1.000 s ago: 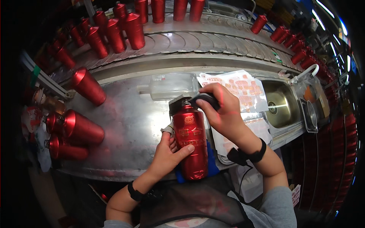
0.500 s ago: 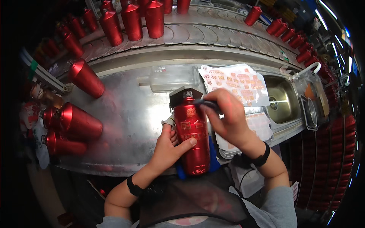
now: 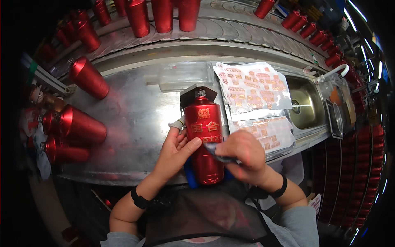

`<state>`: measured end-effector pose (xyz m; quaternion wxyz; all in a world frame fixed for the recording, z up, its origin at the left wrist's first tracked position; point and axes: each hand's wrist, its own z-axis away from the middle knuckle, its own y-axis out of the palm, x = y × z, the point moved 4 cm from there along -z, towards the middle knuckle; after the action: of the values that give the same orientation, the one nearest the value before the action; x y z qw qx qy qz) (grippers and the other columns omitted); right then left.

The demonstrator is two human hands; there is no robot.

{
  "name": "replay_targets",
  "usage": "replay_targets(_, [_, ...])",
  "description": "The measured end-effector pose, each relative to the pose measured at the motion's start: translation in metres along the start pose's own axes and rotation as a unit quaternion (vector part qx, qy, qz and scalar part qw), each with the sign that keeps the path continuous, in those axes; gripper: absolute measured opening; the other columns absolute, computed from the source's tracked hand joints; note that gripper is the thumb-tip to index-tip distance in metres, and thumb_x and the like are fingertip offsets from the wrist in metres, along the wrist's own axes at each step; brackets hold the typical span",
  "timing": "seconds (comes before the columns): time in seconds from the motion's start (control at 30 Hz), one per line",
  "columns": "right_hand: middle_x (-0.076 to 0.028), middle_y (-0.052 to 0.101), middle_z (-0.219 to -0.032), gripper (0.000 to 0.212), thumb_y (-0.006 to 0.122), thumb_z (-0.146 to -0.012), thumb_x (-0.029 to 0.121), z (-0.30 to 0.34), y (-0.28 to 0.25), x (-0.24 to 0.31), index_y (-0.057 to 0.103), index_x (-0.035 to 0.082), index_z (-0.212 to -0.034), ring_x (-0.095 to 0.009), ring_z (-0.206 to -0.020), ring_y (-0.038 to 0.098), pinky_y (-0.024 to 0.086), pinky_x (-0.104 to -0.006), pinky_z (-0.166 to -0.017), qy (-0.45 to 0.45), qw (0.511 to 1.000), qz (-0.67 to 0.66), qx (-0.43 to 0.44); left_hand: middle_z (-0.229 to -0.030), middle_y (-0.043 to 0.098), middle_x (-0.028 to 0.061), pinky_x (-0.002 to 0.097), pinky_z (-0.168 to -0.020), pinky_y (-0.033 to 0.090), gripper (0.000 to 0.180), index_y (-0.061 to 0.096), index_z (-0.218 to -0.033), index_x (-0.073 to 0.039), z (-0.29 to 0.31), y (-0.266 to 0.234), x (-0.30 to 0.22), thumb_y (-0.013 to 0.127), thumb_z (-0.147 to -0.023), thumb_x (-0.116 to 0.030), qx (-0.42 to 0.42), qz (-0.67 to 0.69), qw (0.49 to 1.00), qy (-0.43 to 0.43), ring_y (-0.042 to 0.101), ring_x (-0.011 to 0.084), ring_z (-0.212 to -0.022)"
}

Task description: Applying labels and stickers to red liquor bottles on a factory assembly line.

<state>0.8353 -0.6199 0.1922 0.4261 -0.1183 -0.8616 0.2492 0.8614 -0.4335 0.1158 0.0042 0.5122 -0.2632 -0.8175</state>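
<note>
A metallic red bottle [image 3: 203, 117] with raised gold lettering leans toward me at the table's near edge, its neck pointing away. My left hand [image 3: 175, 152] grips the bottle's left side, thumb across the front; a whitish wrap [image 3: 177, 123] covers a finger. In my right hand [image 3: 247, 154] is a small dark object [image 3: 218, 153], pressed against or just over the bottle's lower front; motion blur hides its exact kind. Behind the bottle's neck stands a black angular holder [image 3: 187, 98]. Blue material [image 3: 190, 175] shows under the base.
Sheets of red and gold stickers [image 3: 251, 84] lie right of the bottle, beside a metal sink [image 3: 306, 107]. Beyond them sits a clear plastic tray [image 3: 185, 78]. Several red bottles [image 3: 84, 129] rest at the left. A conveyor [image 3: 230, 35] carrying more bottles runs along the back.
My right hand has moved down from the bottle's neck to its lower front, carrying the dark object. The left hand keeps its hold. The view has shifted slightly.
</note>
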Motion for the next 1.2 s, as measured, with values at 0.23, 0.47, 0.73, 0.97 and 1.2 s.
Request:
replay_targets(0.23, [-0.004,0.062,-0.082,0.025,0.077,-0.081,0.008,0.028,0.014,-0.046,0.058,0.002,-0.096,-0.009,-0.072,0.057,0.047,-0.0271,-0.061,0.354,0.908,-0.148,-0.168,-0.140,0.046,0.0165,0.0347,-0.109,0.040,0.073,0.025,-0.150,-0.004,-0.001,-0.003,0.001,0.069,-0.092,-0.015,-0.001,-0.009,1.000,0.005,0.049,0.0217,-0.129])
replay_targets(0.47, [-0.002,0.060,-0.079,0.024,0.077,-0.082,0.008,0.012,0.007,-0.038,0.056,0.003,-0.093,-0.007,-0.069,0.055,0.045,-0.0233,-0.061,0.335,0.893,-0.210,-0.217,-0.140,0.046,0.0178,0.0350,-0.109,0.040,0.073,0.024,-0.150,-0.004,0.003,-0.004,0.001,0.068,-0.093,-0.015,-0.010,-0.019,1.000,0.002,0.048,0.0220,-0.129])
replay_targets(0.73, [-0.001,0.056,-0.076,0.019,0.070,-0.086,0.002,0.027,0.001,-0.068,0.052,0.003,-0.092,-0.004,-0.069,0.053,0.043,-0.0210,-0.059,0.338,0.901,-0.152,-0.226,-0.148,0.037,0.0307,0.0383,-0.109,0.039,0.076,0.038,-0.148,-0.003,0.018,-0.008,-0.010,0.075,-0.086,-0.028,-0.008,-0.320,0.918,0.234,0.049,0.0351,-0.132])
replay_targets(0.97, [-0.001,0.058,-0.085,0.024,0.071,-0.087,0.003,0.022,0.011,-0.065,0.051,0.003,-0.100,-0.005,-0.072,0.054,0.044,-0.0204,-0.062,0.336,0.906,-0.169,-0.195,-0.145,0.037,0.0369,0.0421,-0.099,0.048,0.050,0.061,-0.134,-0.016,0.012,-0.003,-0.025,0.071,-0.088,-0.034,0.018,-0.442,0.843,0.307,0.056,0.0447,-0.122])
replay_targets(1.2, [-0.004,0.063,-0.086,0.023,0.074,-0.086,0.006,0.003,0.010,-0.026,0.057,0.001,-0.102,-0.008,-0.075,0.060,0.049,-0.0231,-0.066,0.268,0.942,-0.118,-0.163,-0.140,0.047,0.0337,0.0403,-0.107,0.041,0.051,0.058,-0.134,-0.003,0.025,-0.007,-0.023,0.069,-0.091,-0.029,-0.019,-0.421,0.846,0.326,0.048,0.0432,-0.132])
